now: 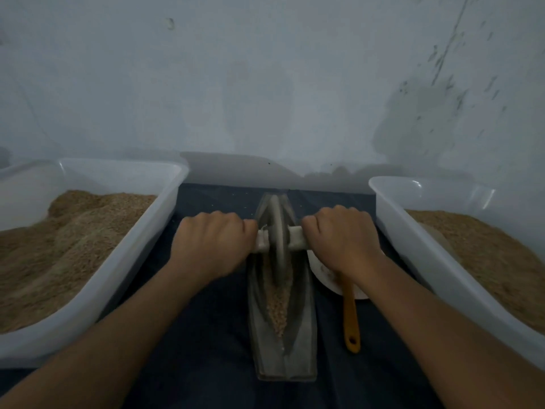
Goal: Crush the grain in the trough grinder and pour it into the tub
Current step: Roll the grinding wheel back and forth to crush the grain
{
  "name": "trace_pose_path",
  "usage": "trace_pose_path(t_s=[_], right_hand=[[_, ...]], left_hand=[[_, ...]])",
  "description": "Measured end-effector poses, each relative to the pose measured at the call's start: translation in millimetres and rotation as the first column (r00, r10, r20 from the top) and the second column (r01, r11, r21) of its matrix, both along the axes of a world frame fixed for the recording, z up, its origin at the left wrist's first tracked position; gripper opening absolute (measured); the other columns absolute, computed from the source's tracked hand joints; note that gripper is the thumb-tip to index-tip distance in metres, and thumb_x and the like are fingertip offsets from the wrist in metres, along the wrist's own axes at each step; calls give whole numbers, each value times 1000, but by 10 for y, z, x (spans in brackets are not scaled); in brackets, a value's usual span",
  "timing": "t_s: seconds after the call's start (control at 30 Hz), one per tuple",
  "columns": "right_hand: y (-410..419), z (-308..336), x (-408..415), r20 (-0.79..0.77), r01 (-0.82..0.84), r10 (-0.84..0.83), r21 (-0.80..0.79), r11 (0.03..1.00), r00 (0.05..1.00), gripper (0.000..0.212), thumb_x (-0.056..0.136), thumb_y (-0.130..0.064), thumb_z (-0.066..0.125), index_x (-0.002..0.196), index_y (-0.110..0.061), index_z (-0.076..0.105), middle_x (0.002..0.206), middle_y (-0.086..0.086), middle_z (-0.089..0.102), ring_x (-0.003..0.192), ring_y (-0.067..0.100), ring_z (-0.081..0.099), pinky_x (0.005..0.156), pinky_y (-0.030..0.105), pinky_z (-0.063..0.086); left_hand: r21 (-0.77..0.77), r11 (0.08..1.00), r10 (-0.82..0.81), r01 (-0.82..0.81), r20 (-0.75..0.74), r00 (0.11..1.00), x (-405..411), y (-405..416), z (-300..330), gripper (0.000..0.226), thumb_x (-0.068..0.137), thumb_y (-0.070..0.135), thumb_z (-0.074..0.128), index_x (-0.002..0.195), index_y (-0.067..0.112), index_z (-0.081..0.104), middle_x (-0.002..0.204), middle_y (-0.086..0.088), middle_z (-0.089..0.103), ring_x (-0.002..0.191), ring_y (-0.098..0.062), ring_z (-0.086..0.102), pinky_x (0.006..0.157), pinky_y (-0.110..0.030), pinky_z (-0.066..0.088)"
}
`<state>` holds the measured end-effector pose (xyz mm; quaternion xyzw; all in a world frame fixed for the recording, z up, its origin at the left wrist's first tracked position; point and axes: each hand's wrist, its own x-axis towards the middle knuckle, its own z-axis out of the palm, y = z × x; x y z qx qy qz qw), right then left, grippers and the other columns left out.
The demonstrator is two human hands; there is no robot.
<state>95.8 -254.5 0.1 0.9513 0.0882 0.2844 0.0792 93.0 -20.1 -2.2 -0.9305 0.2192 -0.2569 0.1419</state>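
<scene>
Crushing is in progress; pouring is not yet done. The trough grinder (pixel 283 335) lies lengthwise on the dark cloth (pixel 206 335), with whole-looking grain (pixel 278 308) in its near groove. The left hand (pixel 211 242) and right hand (pixel 342 237) each clench one end of the axle (pixel 295 239) through the grinding wheel (pixel 275 231), which stands toward the far end. The left tub (pixel 124 261) and right tub (pixel 413 246) both hold brown meal.
</scene>
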Motion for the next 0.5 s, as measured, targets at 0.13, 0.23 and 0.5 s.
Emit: trace_pose_path(t_s=[0.13, 0.23, 0.5], right_hand=[[5, -7, -68, -92, 27, -31, -45, 999, 995, 17, 96, -21, 36, 79, -19, 39, 67, -3, 34, 57, 15, 29, 50, 31, 21], [46, -60, -213, -26, 75, -74, 17, 997, 997, 44, 90, -33, 5, 67, -24, 41, 60, -6, 38, 52, 10, 29, 49, 30, 20], [43, -164, -818, 301, -231, 161, 213, 949, 940, 32, 100, -31, 37, 68, -31, 33, 61, -16, 25, 52, 2, 22, 53, 27, 14]], left_hand=[[25, 998, 67, -65, -93, 993, 226, -116, 107, 6, 103, 20, 42, 101, 22, 47, 95, -5, 57, 87, -33, 63, 61, -37, 37], [-7, 1000, 14, -14, 14, 1000, -65, -83, 66, 8, 97, 14, 50, 90, 19, 50, 77, -3, 54, 66, -27, 58, 54, -32, 31], [-388, 912, -61, 136, 200, 978, -629, 51, -92, 35, 103, 34, 32, 69, 28, 34, 53, 11, 33, 42, -12, 30, 45, -27, 20]])
